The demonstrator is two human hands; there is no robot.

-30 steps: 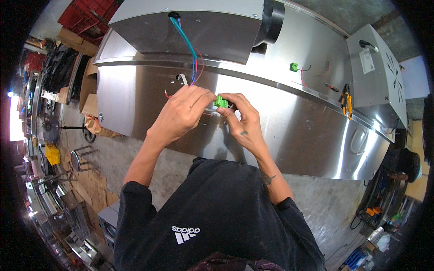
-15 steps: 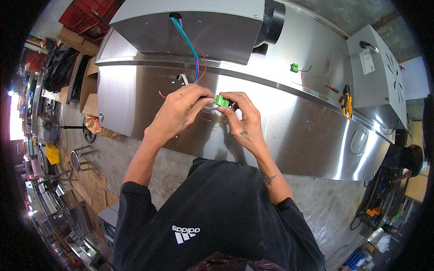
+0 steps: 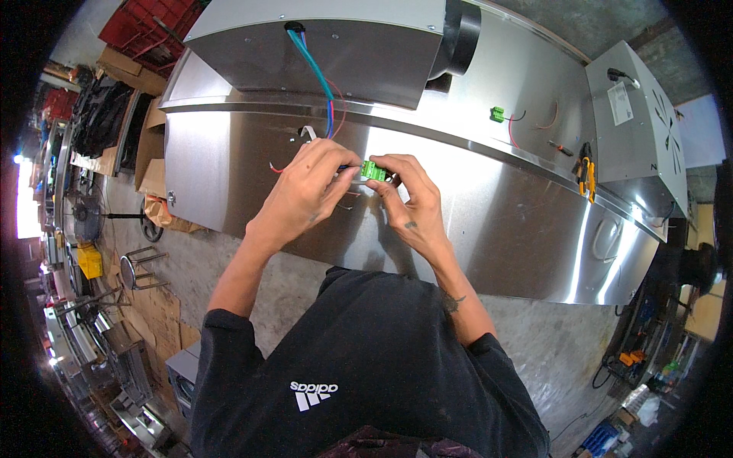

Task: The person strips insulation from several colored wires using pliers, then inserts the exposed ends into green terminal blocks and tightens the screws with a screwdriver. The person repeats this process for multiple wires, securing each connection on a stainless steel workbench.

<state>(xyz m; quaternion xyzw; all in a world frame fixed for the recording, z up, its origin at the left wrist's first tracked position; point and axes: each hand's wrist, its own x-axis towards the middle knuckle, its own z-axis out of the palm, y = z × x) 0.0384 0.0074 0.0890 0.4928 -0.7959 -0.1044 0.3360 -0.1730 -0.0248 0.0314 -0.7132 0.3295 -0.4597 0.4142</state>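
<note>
A small green screw terminal block [image 3: 373, 170] is pinched between the thumb and fingers of my right hand [image 3: 416, 200]. Close against its left side, my left hand [image 3: 304, 187] has thumb and forefinger pressed together on a wire whose tip is mostly hidden by the fingers. Blue and red wires [image 3: 330, 118] hang from a teal-sleeved cable [image 3: 307, 57] and run down behind my left hand. A loose red wire end [image 3: 276, 169] pokes out left of that hand. Whether the pinched wire sits inside the block, I cannot tell.
The cable leaves a grey metal box [image 3: 252, 57] with a black round collar [image 3: 461, 38]. On the stainless steel surface [image 3: 427, 221] to the right lie another green terminal block [image 3: 497, 114], a screwdriver [image 3: 561, 148] and yellow-handled pliers [image 3: 586, 177], beside a second grey box [image 3: 637, 130].
Both hands keep nearly the same place and grip. The terminal block has tilted slightly, and the hanging wires have shifted a little to the left.
</note>
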